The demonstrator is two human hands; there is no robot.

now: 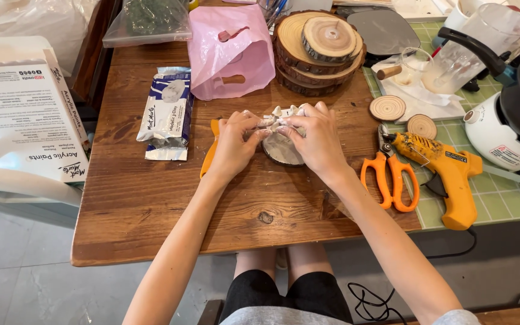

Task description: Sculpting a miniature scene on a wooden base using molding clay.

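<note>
— At the middle of the wooden table (151, 210), brown, grained, one dark knot near the front edge. Seen the white piece?

— Yes: a white clay piece (284, 114) with small rounded lobes, pale and matte, pinched between both hands. Left hand (234, 144) curled, fingertips closed on the piece's left end. Right hand (317, 139) arched over it, fingers pressed on the right end.

— Under it?

— A round wood slice (281, 153), greyish with smeared clay on top, lying flat on the table just below the hands. Beside the left hand, an orange flat tool (210, 150), mostly hidden.

— Other wood?

— A stack of bark-edged wood rounds (317, 51) behind, ringed and rough; two small wood discs (401, 115) to the right.

— Packs and containers?

— A blue-and-white clay packet (168, 111), opened, foil showing at the bottom. A pink plastic bag (230, 51), glossy, crumpled, contents not clear. A clear measuring jug (476, 42) with milky residue. A white pot (513, 120) with pink filling.

— Tools on the right?

— Orange-handled scissors (389, 177) and a yellow glue gun (446, 174), on a green grid mat (501, 198).
</note>
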